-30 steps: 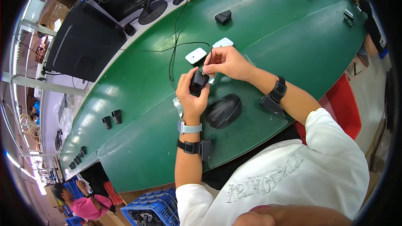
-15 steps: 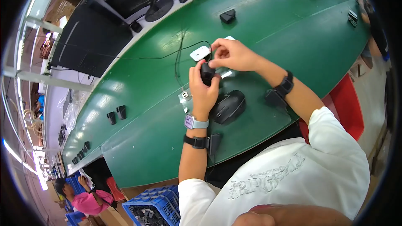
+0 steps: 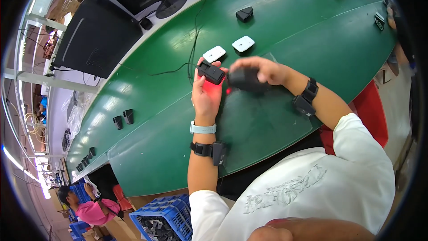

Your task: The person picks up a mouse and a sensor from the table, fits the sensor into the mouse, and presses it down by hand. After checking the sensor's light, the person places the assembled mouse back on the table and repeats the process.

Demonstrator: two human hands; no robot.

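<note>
My left hand (image 3: 206, 100) is palm up, with a small black rectangular device (image 3: 211, 72) held at its fingers. A thin black cable (image 3: 171, 71) runs to this device or just behind it; the join is hidden. To the right, my right hand (image 3: 267, 70) grips a black computer mouse (image 3: 243, 79), both smeared by motion. Red light shines from near the mouse onto my left palm. Just beyond my hands lie two white-faced black pieces (image 3: 215, 54), the other one (image 3: 243, 44) slightly farther right.
A black block (image 3: 244, 14) sits farther back on the green table (image 3: 160, 129). Small black pieces (image 3: 128, 116) stand at left, and several more lie far right. Monitors (image 3: 100, 40) line the back left. A blue crate (image 3: 167, 216) of black parts is below; a person in pink (image 3: 96, 212) sits beyond.
The mouse has left the table and is now in my right hand. My left hand has turned palm up with the device. The second white-faced piece has come into full view.
</note>
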